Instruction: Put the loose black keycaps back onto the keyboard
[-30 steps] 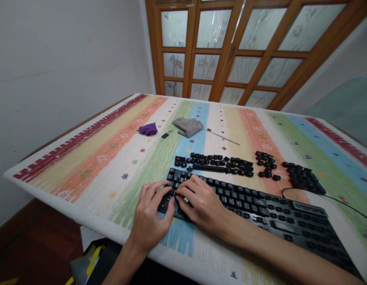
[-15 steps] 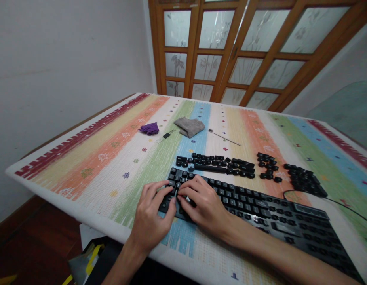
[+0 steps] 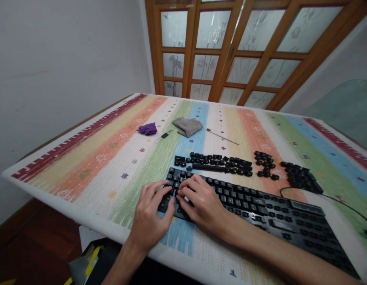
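Observation:
A black keyboard lies at a slant along the table's near side. Keycaps sit on its upper rows at the left, while many positions to the right show bare switches. My left hand is at the keyboard's left end, fingers bent over the keys and thumb held apart; no object shows in it. Close beside it, my right hand bends over the left part of the keyboard, its fingertips drawn together at the keys. Whatever those fingertips pinch is hidden by the fingers.
Behind the keyboard lie loose black keycaps, a long spacebar and further keycap groups. Farther back are a purple cloth, a grey cloth, a small black tool and a thin brush. A cable runs right.
The whole view has shifted slightly, with things appearing a little farther left. Both hands stay at the same place on the keyboard, with barely any finger movement.

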The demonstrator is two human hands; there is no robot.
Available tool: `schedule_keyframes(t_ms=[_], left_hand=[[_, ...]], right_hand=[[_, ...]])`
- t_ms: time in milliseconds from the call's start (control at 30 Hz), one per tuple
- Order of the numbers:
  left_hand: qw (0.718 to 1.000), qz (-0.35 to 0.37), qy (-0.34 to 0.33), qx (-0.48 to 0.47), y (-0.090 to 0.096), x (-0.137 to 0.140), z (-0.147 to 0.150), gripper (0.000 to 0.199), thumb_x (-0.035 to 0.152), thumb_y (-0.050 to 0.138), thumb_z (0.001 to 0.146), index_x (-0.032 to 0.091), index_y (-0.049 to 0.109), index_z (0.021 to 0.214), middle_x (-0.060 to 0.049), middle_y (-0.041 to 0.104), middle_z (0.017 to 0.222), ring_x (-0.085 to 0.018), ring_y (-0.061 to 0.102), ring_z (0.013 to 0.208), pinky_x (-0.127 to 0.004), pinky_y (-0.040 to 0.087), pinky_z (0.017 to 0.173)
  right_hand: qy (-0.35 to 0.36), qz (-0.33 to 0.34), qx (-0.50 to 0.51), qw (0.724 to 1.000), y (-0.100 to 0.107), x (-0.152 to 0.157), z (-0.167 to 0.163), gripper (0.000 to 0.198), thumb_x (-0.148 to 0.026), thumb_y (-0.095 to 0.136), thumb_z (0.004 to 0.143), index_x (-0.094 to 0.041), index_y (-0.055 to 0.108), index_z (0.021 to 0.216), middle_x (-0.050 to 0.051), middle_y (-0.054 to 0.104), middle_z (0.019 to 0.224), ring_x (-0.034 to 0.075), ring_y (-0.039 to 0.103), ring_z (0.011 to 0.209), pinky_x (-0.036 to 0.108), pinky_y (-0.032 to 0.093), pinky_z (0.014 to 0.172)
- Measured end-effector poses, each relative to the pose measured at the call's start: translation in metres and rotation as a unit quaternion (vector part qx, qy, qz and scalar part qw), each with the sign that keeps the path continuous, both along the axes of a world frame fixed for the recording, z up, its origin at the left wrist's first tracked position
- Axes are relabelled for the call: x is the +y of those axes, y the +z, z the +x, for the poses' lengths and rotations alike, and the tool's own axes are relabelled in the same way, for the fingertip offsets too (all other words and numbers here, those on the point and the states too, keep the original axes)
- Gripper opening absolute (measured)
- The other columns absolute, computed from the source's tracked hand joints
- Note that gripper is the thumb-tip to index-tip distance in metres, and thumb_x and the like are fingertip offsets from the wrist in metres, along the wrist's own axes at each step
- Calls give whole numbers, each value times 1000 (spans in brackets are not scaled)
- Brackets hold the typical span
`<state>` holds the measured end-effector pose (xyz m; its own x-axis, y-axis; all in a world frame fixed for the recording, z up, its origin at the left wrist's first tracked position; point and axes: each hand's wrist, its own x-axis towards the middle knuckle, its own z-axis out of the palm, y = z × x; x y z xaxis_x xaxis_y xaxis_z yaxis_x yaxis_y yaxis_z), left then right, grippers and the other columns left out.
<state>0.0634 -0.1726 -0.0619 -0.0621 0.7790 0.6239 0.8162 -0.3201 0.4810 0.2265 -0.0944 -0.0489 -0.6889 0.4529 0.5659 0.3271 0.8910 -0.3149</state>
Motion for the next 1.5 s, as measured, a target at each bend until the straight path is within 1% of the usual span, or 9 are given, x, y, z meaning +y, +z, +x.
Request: schedule_keyframes(t_ms=[100,300,633,767,1167,1400,1500], left_hand=[[1000,3,3,0,0,0,0,18,16,58,91,20,64,108,-9,66,110,-24,61,104,-42,53,92],[1000,1,-4,-1,-1,0,-1,19,15,58,91,19,64,109,-9,65,112,-24,59,105,-42,52,93],[1000,-2,-4,3,-1,-1,-1,17,17,58,92,19,65,108,-9,65,112,-25,60,105,-43,53,94],[1000,-3,-7,1,-1,0,-1,17,17,58,92,19,65,107,-9,65,113,-25,60,106,-43,52,94],[1000,-11,-12,-5,-2,-1,-1,19,15,57,92,19,63,109,-9,64,114,-24,58,107,-42,51,95],[1000,-15,-15,-4,-3,0,-1,18,15,57,93,19,64,109,-9,63,114,-24,57,107,-42,51,95],[1000,-18,-16,-6,-4,0,-1,18,15,58,92,19,64,109,-9,63,115,-24,57,107,-42,50,95]], right_hand=[[4,5,-5,1000,0,1,1,11,-13,56,93,-15,65,87,9,66,88,22,51,85,36,49,76],[23,15,-20,999,0,4,6,11,-13,56,94,-14,67,91,8,67,82,22,51,82,37,48,77],[31,-7,-23,999,0,5,16,13,-15,56,95,-16,69,99,8,68,85,21,54,85,36,50,75],[38,-8,-11,999,-1,5,15,14,-14,56,95,-16,69,99,8,68,85,21,55,85,35,50,75],[35,13,-57,998,7,4,-1,15,-14,55,94,-14,70,98,10,63,92,23,48,87,36,48,74],[26,31,-80,996,5,2,1,15,-14,57,93,-12,70,101,10,62,93,23,48,87,36,48,73],[20,36,-81,996,5,0,1,16,-15,58,92,-12,71,102,12,61,96,24,49,89,36,48,75]])
